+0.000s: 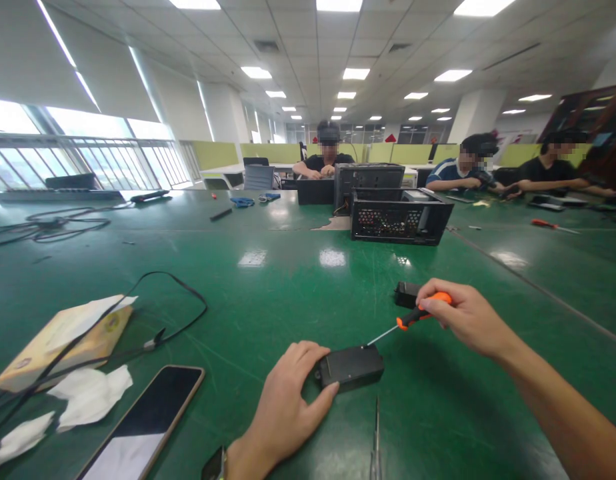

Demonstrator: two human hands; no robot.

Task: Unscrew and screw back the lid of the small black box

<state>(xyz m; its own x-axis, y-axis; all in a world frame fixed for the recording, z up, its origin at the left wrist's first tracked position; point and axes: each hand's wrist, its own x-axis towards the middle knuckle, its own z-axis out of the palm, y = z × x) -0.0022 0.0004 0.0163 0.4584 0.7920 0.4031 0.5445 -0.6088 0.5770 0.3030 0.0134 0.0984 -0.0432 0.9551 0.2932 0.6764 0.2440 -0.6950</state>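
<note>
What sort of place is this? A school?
Probably more an office used as a workshop: yellow-green desk partitions stand at the back, what looks like an open computer case sits on the green table, and the right hand holds a screwdriver.

From the black box (355, 375), you have bare green tabletop (268, 287) straight beyond it, as far as the computer case (362, 225). Its left end is blocked by your left hand (291, 393), with the phone (153, 417) further left. Past its far right corner, the screwdriver (413, 319), your right hand (465, 313) and a smaller box (405, 293) crowd you. On its near side, a thin metal tool (377, 447) intrudes.
</note>
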